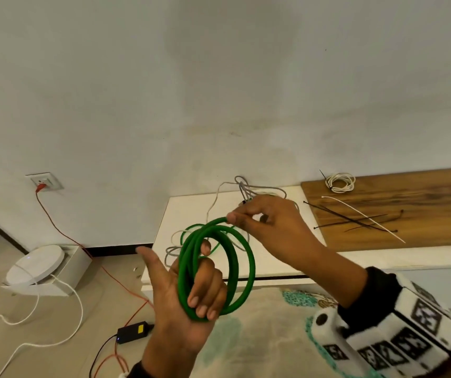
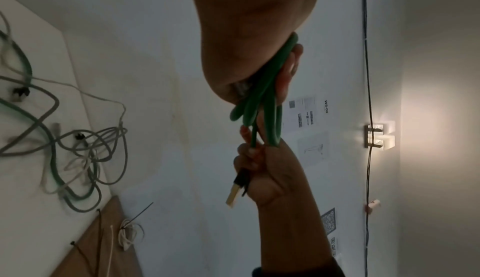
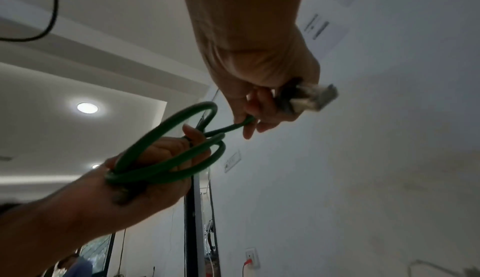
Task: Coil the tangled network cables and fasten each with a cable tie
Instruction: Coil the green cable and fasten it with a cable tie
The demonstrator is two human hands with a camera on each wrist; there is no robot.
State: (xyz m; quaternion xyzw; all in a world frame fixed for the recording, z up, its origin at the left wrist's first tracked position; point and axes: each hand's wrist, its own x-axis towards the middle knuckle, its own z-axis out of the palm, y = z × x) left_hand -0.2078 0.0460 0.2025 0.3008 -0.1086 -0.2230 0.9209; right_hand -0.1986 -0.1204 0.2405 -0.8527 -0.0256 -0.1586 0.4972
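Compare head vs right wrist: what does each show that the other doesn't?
Head only: loose cable ties on the wooden board, a tied white coil, tangled grey cables on the white table.
Right wrist only: the connector sticking out of the right hand, and ceiling lights.
Both: the left hand grips the green cable coil, and the right hand pinches its free end.
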